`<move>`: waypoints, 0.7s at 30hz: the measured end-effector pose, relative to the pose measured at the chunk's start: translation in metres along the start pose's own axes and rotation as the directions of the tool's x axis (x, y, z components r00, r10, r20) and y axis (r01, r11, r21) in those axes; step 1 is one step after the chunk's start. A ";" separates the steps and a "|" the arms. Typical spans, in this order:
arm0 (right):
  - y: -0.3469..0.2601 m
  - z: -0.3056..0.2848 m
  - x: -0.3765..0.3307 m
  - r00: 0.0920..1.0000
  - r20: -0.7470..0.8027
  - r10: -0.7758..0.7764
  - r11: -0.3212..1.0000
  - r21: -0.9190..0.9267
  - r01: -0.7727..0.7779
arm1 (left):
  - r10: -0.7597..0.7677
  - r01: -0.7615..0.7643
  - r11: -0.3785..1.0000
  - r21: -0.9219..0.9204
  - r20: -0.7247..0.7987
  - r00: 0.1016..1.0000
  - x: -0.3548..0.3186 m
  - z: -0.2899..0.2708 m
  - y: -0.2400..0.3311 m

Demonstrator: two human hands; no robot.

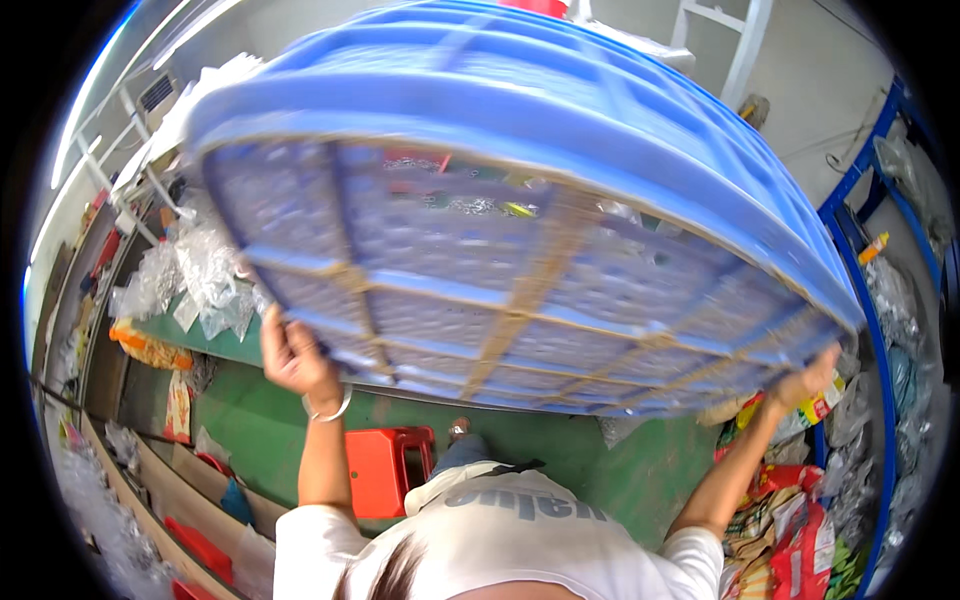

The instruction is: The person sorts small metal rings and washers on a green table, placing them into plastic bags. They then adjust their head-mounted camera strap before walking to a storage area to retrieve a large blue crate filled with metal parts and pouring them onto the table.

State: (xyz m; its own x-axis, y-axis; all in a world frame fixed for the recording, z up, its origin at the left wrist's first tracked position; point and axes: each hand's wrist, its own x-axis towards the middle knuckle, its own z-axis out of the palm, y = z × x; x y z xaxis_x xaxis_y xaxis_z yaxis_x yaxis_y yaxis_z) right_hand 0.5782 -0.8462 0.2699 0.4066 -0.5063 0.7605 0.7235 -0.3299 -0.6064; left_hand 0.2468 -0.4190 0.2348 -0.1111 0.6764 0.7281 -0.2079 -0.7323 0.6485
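A large blue plastic crate (430, 285) is lifted in front of me, tilted so its ribbed underside faces me. Brown grime lines the ribs of its base. My left hand (296, 358) is closed on the crate's lower left edge, with a white bangle on that wrist. At the far right, my right hand (806, 378) grips the opposite end. The crate is slightly smeared by motion and hides most of the bench behind it. Through its base show small shiny pieces and a yellow item.
A red plastic stool (385, 472) stands on the green floor (270, 420) below the crate. Clear plastic bags (205, 260) lie on the green bench at left. Blue shelving (872, 420) with bagged goods rises at right, beside colourful sacks (790, 530). Cardboard bins (190, 500) line the lower left.
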 end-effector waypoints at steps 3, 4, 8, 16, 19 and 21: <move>-0.001 -0.068 0.026 0.994 -0.107 0.030 0.998 -0.052 -0.035 | 0.056 -0.058 0.998 0.017 0.107 0.993 -0.017 0.044 0.002; 0.001 -0.088 0.032 0.984 -0.179 -0.003 1.000 -0.029 -0.002 | 0.092 -0.100 0.994 0.044 0.158 0.983 -0.027 0.057 -0.001; -0.020 -0.189 0.086 0.984 -0.149 -0.095 0.988 -0.139 0.074 | -0.120 0.189 0.956 -0.224 0.289 0.950 -0.100 0.122 -0.023; -0.102 -0.147 0.020 0.908 0.222 -0.355 0.874 -0.266 0.407 | -0.419 0.720 0.651 -0.241 0.677 0.605 -0.246 0.187 -0.004; -0.111 -0.129 -0.003 0.875 0.317 -0.365 0.846 -0.279 0.454 | -0.425 0.860 0.506 -0.073 0.846 0.322 -0.291 0.185 -0.006; -0.114 -0.119 -0.014 0.857 0.363 -0.366 0.832 -0.285 0.476 | -0.427 0.870 0.480 0.113 0.896 0.119 -0.322 0.178 -0.009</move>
State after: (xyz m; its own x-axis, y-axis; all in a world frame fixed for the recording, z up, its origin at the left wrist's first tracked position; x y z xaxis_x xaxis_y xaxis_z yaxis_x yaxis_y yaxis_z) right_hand 0.4233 -0.8964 0.3009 0.2858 -0.0240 0.9580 0.6365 -0.7425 -0.2085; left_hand 0.4576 -0.6442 0.0344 0.9468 0.3218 0.0086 -0.0864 0.2284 0.9697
